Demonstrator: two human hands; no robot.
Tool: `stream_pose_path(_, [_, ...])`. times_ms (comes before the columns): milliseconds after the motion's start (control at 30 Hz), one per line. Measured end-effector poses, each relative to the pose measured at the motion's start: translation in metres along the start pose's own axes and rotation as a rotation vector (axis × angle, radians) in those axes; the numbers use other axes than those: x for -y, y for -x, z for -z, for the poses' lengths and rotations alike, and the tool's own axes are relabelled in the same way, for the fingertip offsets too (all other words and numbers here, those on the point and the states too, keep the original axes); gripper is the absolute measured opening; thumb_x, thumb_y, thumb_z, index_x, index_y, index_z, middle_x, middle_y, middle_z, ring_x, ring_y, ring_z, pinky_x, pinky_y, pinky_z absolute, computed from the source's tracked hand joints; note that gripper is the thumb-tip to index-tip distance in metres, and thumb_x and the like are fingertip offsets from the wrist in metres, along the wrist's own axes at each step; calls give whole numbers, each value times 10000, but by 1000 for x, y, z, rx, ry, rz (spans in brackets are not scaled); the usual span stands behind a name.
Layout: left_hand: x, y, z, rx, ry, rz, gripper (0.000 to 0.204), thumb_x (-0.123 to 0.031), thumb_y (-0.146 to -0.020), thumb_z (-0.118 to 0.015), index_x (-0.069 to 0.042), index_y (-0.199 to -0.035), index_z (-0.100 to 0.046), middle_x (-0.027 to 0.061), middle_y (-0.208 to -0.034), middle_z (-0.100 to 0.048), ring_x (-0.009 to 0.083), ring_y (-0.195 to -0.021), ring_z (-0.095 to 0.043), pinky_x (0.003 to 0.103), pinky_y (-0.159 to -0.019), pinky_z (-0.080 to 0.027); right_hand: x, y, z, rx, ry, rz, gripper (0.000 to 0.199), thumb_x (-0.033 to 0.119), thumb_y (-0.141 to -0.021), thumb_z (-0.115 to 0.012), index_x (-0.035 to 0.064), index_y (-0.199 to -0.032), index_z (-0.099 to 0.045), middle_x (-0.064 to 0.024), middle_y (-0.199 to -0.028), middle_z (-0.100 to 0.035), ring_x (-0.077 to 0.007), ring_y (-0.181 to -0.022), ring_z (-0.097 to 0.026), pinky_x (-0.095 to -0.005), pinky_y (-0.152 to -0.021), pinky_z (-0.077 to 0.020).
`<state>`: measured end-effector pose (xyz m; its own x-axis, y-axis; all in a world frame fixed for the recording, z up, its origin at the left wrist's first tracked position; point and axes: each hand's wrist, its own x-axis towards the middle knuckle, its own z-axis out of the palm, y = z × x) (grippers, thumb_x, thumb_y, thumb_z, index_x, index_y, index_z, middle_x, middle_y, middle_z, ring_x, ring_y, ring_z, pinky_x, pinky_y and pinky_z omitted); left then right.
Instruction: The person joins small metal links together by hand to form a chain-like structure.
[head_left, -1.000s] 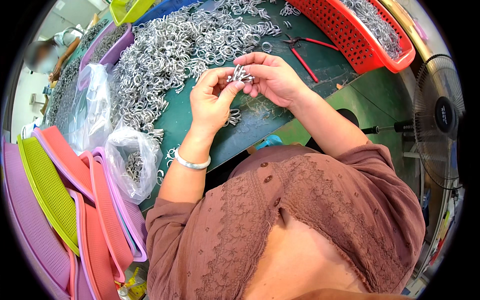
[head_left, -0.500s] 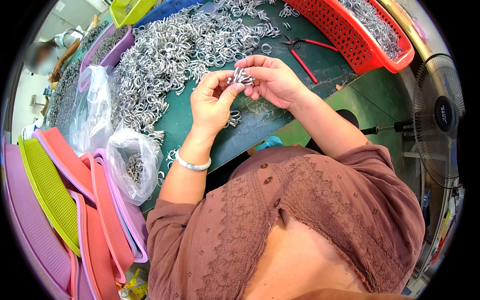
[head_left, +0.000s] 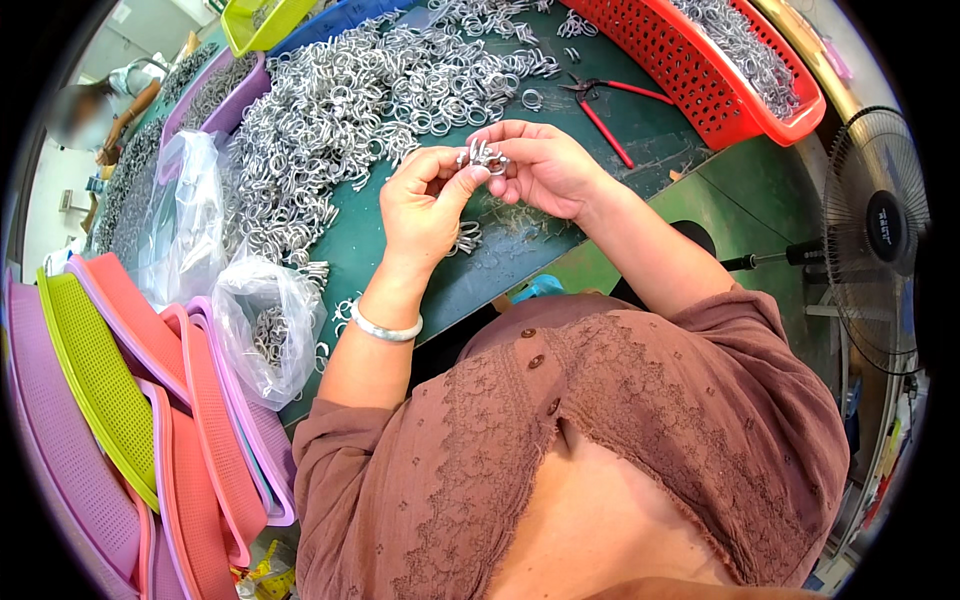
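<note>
A small bunch of silver metal rings (head_left: 482, 155) is pinched between my two hands over the near edge of the green table (head_left: 530, 235). My left hand (head_left: 422, 208), with a pale bangle on its wrist, closes its thumb and fingers around the left side of the bunch. From the right, my right hand (head_left: 552, 168) grips ring ends with thumb and forefinger. Just below the hands, a few loose rings (head_left: 467, 238) lie on the tabletop. A large heap of similar rings (head_left: 330, 110) spreads beyond and to the left.
Red-handled pliers (head_left: 605, 128) lie right of the heap, near a red basket (head_left: 690, 75) of metal parts. Clear plastic bags (head_left: 265, 330) and stacked coloured baskets (head_left: 110, 370) stand at left. A fan (head_left: 880, 230) is at right. Another person (head_left: 125, 100) sits far left.
The rings between my fingers have turned slightly, with one loop now showing more on the right side. Both hands stay in nearly the same place.
</note>
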<state>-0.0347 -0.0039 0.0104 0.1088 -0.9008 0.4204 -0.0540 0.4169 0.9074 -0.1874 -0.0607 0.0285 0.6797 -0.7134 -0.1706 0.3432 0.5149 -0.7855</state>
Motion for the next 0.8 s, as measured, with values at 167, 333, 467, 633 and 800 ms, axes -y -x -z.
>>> stream_pose_path(167, [-7, 1, -1, -21, 120, 150, 98, -35, -792, -585, 9, -878, -595, 27, -745, -577, 71, -656, -548, 189, -582, -442, 3, 0, 3, -2, -22, 9, 179, 87, -850, -456, -13, -986, -516, -76, -766, -573, -117, -557, -536, -201, -442, -426])
stream_pose_path(333, [-5, 0, 1, 7, 114, 138, 113, -58, -841, -520, 19, -901, -577, 51, -769, -587, 92, -660, -534, 207, -591, -448, 6, -1, 2, -9, -18, 40, 146, 58, -824, -488, -10, -948, -526, -77, -727, -571, -126, -532, -546, -212, -426, -428])
stream_pose_path(467, [-3, 0, 2, 6, 110, 131, 106, -62, -842, -519, 14, -892, -573, 47, -760, -583, 89, -662, -529, 204, -593, -442, 7, -1, 2, -17, 58, 86, 132, 36, -809, -500, -11, -929, -528, -75, -711, -568, -123, -516, -549, -209, -417, -432])
stream_pose_path(633, [0, -2, 2, -2, 27, 42, 64, -47, -824, -536, 8, -842, -565, 20, -705, -557, 67, -617, -503, 188, -549, -412, 11, 0, -1, -36, 210, 150, 139, 32, -815, -496, -14, -943, -528, -71, -720, -565, -109, -510, -546, -198, -405, -433])
stream_pose_path(800, [0, -1, 3, 14, -55, 14, 100, -72, -847, -510, 16, -865, -554, 35, -738, -573, 81, -639, -517, 199, -579, -432, 13, 1, -2, 0, 212, 122, 141, 56, -832, -497, -13, -951, -529, -64, -719, -560, -101, -515, -542, -194, -414, -433])
